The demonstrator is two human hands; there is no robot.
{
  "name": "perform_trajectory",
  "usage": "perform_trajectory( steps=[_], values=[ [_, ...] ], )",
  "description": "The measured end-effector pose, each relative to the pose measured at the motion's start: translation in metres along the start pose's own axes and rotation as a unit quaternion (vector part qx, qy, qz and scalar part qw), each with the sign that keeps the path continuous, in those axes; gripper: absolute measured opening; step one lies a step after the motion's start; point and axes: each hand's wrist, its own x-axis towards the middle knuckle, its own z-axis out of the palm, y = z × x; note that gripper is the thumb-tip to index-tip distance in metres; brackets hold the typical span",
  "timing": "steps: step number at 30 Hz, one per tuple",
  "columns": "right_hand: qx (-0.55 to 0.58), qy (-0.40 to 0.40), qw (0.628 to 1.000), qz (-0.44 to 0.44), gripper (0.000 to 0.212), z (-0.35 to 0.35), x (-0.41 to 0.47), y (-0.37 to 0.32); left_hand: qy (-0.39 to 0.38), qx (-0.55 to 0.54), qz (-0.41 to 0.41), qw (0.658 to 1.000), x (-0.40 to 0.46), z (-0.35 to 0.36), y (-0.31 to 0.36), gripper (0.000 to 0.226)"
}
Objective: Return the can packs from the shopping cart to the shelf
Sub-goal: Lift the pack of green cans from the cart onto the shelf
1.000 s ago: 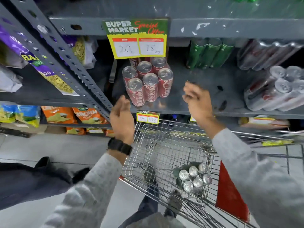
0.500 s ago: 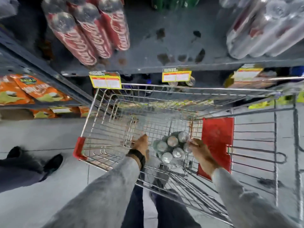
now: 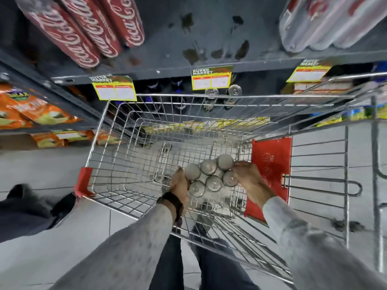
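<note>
A pack of several cans (image 3: 211, 176), silver tops up, sits inside the wire shopping cart (image 3: 125, 143). My left hand (image 3: 179, 183) grips the pack's left side and my right hand (image 3: 248, 181) grips its right side. The grey metal shelf (image 3: 188, 38) runs across the top of the view. A red cola can pack (image 3: 83, 32) lies on it at the left. A clear-wrapped can pack (image 3: 330, 19) lies on it at the right. The stained stretch of shelf between them is bare.
Yellow price tags (image 3: 211, 77) hang on the shelf edge above the cart. Dark cans (image 3: 222, 99) stand on the lower shelf behind the cart. Orange snack bags (image 3: 31, 111) fill the left shelves. A red cart flap (image 3: 270, 174) is right of my hands. Another person's shoe (image 3: 21, 193) is at the left.
My hands left the shelf, dropped into the cart and closed on the can pack. My view tilted down, and the pack now sits higher in the cart.
</note>
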Motion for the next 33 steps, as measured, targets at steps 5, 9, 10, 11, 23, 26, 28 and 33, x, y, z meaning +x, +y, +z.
perform_trajectory(
  steps=[5,9,10,11,23,26,28,33],
  values=[
    [0.094,0.006,0.993,-0.066,0.011,-0.025,-0.08,-0.057,0.004,-0.032,0.06,0.998,-0.069,-0.021,0.029,0.064],
    [0.161,0.01,0.977,-0.142,0.005,-0.049,-0.137,-0.109,-0.009,-0.042,0.164,0.985,-0.127,-0.036,0.06,0.042],
    [0.144,0.024,0.974,-0.171,0.006,-0.054,-0.148,-0.12,-0.012,-0.054,0.195,0.979,-0.138,-0.041,0.068,0.044],
    [0.138,0.039,0.969,-0.203,0.018,-0.058,-0.16,-0.136,-0.014,-0.071,0.216,0.974,-0.151,-0.044,0.079,0.049],
    [0.095,0.09,0.938,-0.32,0.034,-0.079,-0.147,-0.323,-0.087,-0.102,0.367,0.92,-0.201,-0.011,0.238,0.041],
    [0.065,0.086,0.943,-0.314,0.018,-0.078,-0.122,-0.348,-0.09,-0.107,0.35,0.926,-0.181,0.0,0.262,0.042],
    [0.041,0.085,0.948,-0.305,0.025,-0.077,-0.109,-0.359,-0.093,-0.107,0.334,0.932,-0.17,0.005,0.273,0.049],
    [0.025,0.08,0.953,-0.29,0.013,-0.071,-0.082,-0.375,-0.091,-0.1,0.324,0.936,-0.145,0.016,0.29,0.05]
  ],
)
